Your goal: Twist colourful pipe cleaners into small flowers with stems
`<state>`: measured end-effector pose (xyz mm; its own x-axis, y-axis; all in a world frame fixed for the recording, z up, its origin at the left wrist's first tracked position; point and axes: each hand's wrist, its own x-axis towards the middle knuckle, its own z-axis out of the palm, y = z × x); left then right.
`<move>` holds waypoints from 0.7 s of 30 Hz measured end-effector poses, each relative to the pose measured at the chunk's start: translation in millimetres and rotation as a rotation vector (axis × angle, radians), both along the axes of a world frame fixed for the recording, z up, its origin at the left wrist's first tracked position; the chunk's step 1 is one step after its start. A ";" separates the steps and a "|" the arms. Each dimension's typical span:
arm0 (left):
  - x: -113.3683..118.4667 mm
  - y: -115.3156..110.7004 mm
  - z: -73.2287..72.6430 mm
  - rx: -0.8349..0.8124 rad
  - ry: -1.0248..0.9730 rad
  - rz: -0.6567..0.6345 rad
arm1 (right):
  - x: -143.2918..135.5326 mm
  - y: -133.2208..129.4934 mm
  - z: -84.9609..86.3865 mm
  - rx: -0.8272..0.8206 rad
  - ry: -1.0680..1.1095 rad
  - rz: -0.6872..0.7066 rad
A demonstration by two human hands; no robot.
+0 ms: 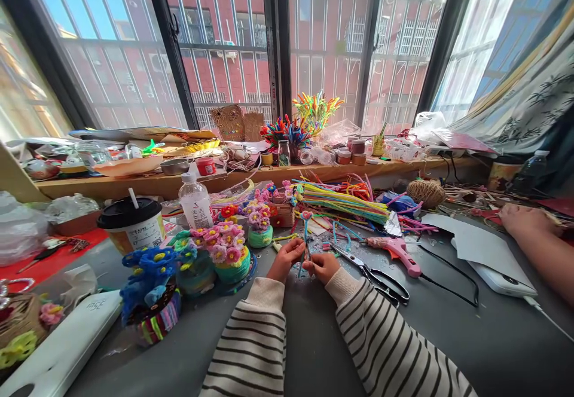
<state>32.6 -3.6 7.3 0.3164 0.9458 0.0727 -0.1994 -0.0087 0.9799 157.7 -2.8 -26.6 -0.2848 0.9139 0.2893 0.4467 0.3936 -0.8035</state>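
Note:
Between my two hands stands a pipe-cleaner flower (307,216) with a small pink head and a light blue stem. My left hand (288,259) pinches the stem from the left. From the right, my right hand (323,265) has its fingers closed at the lower stem, where a thin strand shows between the fingertips. Just right of my hands lie black-handled scissors (372,274), and past them a pink hot glue gun (397,252) with a black cord. Loose light blue pipe cleaners (348,237) lie behind the scissors.
Pots of pipe-cleaner flowers (231,250) and a lidded cup (133,220) stand on the left. A bundle of pipe cleaners (345,201) lies behind my hands. At right are a white power bank (502,277) and another person's arm (533,241). A cluttered sill (244,176) runs along the window.

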 end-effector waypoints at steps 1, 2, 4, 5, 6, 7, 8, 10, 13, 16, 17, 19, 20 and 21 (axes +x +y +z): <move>-0.4 1.0 -0.9 0.003 -0.001 0.001 | -0.8 0.0 0.0 -0.002 0.006 -0.031; -0.8 2.2 -1.8 0.006 0.007 0.000 | -1.7 0.0 0.3 -0.005 0.010 -0.062; -1.6 4.5 -3.5 0.014 0.027 0.003 | -3.0 -0.1 1.3 -0.012 0.014 -0.100; -2.0 5.5 -4.3 0.018 0.036 0.005 | -3.3 -0.1 1.8 -0.015 0.016 -0.107; -2.3 6.4 -5.1 0.023 0.041 0.008 | -3.4 0.1 2.1 -0.017 0.017 -0.107; -2.6 7.1 -5.8 0.027 0.046 0.010 | -3.2 0.4 2.1 -0.019 0.018 -0.102; -2.8 7.6 -6.5 0.031 0.047 0.012 | -2.8 0.8 1.8 -0.022 0.019 -0.097; -2.9 7.8 -7.1 0.037 0.035 0.020 | -2.1 1.6 0.4 -0.026 0.028 -0.078; -2.8 6.3 -5.9 0.044 -0.012 0.038 | -1.5 1.6 -1.8 -0.027 0.029 -0.009; -2.8 4.1 -3.1 0.056 -0.015 0.014 | -1.2 -0.1 -1.7 -0.004 0.001 0.032; -2.8 3.6 -2.4 0.055 -0.004 -0.005 | -0.9 -0.7 -1.2 0.005 -0.004 0.037; -3.1 2.9 -1.5 0.038 0.021 -0.057 | -0.1 -1.2 0.2 0.007 -0.008 0.056; -3.2 2.8 -1.3 0.028 0.028 -0.080 | 0.4 -1.1 0.7 0.004 -0.008 0.058; -3.4 2.7 -1.3 0.021 0.027 -0.097 | 0.9 -0.7 1.0 -0.002 -0.009 0.057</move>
